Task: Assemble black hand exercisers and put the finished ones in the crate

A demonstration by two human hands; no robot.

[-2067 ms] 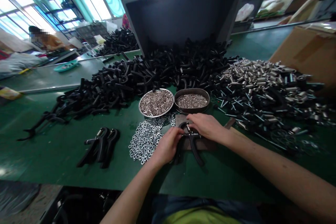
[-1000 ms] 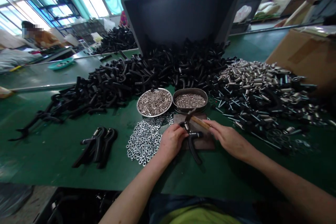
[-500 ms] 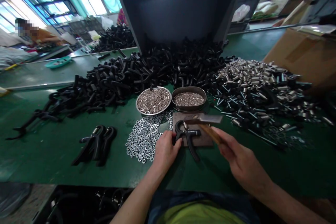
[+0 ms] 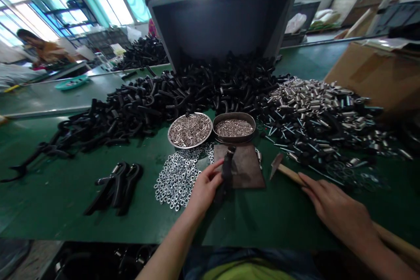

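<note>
Holding grip tool on brown plate, hammer flat on table

Left hand (image 4: pixel 205 186) was closed on a black grip tool (image 4: pixel 226 171), with fingers and thumb clamped round its lower part. The grip tool stood on edge, and its upper end, with a small metal piece, pointed away from the person. It sat over the near-left part of a brown plate (image 4: pixel 246 168). The plate lay flat on the green table (image 4: pixel 65 203), just in front of two dishes.

Right hand (image 4: pixel 337 210) lay palm down on the wooden handle of a hammer (image 4: pixel 288 174). Its fingers were stretched out along the handle, not curled round it. The hammer lay flat on the table to the right of the plate. Its head was near the plate's right edge but apart from it. The handle ran under the hand toward the near right corner.

A round tray of silver pins (image 4: pixel 190 130) and an oval tin (image 4: pixel 234 127) of finer metal bits sat touching side by side behind the plate. A heap of shiny washers (image 4: pixel 175 179) lay left of the plate, just beside the left hand. A few finished black grip tools (image 4: pixel 114 186) lay together further left, well apart from the hands. A big heap of black handles (image 4: pixel 157 96) ran across the back in front of a tipped dark bin (image 4: pixel 226 13). Silver sleeves (image 4: pixel 311 96) mixed with black parts were piled at right, with a cardboard box (image 4: pixel 374 74) behind them. Another person (image 4: pixel 44 51) sat at far left at another table, with a teal dish (image 4: pixel 71 82) near them.
</note>
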